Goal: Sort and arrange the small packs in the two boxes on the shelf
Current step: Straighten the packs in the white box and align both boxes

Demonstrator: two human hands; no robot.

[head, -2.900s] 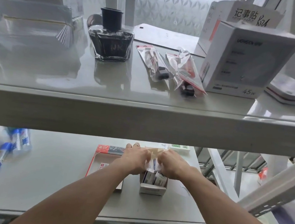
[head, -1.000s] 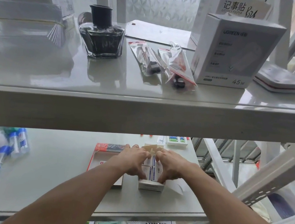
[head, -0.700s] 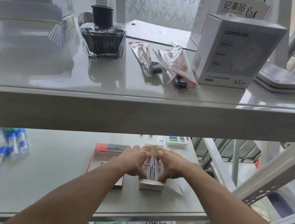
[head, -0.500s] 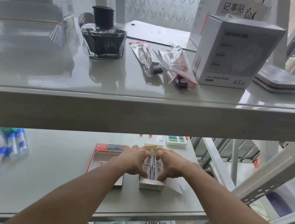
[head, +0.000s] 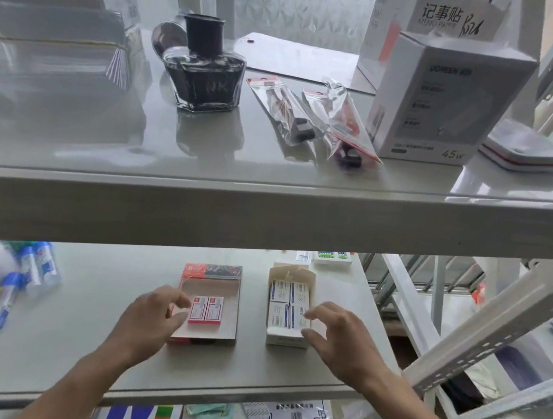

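At lower centre, on the lower shelf (head: 86, 294), the left hand (head: 148, 322) hovers spread and empty over the red box's (head: 206, 330) left edge by its two red packs (head: 205, 309). The right hand (head: 339, 340), fingers loosely curled and holding nothing, touches the white box (head: 286, 339), full of blue packs (head: 288, 305). A careless nudge could slide that narrow box off the near edge, or jumble the packs.
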